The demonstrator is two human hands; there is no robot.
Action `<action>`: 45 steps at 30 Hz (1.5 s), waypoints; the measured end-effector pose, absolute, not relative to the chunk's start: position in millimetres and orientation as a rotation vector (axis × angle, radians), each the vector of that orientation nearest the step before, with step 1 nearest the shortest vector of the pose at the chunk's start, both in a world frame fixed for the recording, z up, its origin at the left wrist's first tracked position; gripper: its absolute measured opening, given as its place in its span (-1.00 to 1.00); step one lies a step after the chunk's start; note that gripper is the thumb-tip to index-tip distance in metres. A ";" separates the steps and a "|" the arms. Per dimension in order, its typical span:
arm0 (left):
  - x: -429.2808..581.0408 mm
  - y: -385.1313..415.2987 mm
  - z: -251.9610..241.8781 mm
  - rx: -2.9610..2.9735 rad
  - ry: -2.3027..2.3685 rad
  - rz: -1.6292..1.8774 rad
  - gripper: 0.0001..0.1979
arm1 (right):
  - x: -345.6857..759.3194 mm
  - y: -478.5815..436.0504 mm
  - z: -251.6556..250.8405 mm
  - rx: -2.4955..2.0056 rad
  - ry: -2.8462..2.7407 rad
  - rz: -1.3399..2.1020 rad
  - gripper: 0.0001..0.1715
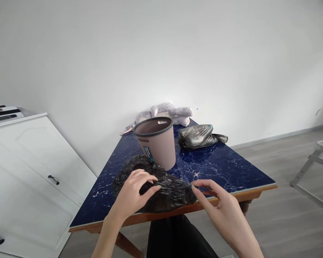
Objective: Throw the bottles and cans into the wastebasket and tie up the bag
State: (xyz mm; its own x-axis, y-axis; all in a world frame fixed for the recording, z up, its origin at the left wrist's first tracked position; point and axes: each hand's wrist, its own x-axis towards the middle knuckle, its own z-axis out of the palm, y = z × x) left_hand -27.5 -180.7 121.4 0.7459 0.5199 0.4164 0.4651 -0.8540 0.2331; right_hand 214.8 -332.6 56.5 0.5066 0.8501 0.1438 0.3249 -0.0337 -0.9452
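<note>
A crumpled black plastic bag (pixel 164 188) lies on the near part of a blue marbled table (pixel 220 166). My left hand (pixel 133 195) rests on the bag's left side, fingers curled and pinching the film. My right hand (pixel 218 204) pinches the bag's right edge between thumb and fingertips. Just behind the bag stands a mauve waste bin (pixel 157 143) with a dark rim, upright and unlined.
A roll of grey-green bags (pixel 197 136) lies behind the bin to the right. A grey plush toy (pixel 164 111) lies against the wall. A white cabinet (pixel 29 168) stands to the left, a folding frame (pixel 314 161) on the right floor.
</note>
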 end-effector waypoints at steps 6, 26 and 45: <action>-29.0 -223.1 110.9 2.854 0.532 0.782 -0.71 | 200.9 -326.9 65.6 -1.363 -1.113 0.746 -0.59; -46.6 -252.9 70.9 2.441 1.470 -0.239 -0.67 | 160.8 -306.5 39.8 -1.631 -1.642 0.964 -0.49; -58.0 -230.4 24.2 3.070 1.450 0.714 -0.30 | 163.1 -306.8 44.5 -1.573 -1.583 0.951 -0.48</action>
State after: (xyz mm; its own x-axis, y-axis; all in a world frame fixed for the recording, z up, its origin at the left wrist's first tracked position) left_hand -58.0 -230.4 24.2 0.5776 0.6536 0.4891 0.7861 -0.6068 -0.1173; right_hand 163.1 -306.8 44.5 -0.0168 0.9997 -0.0180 0.4851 -0.0076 -0.8744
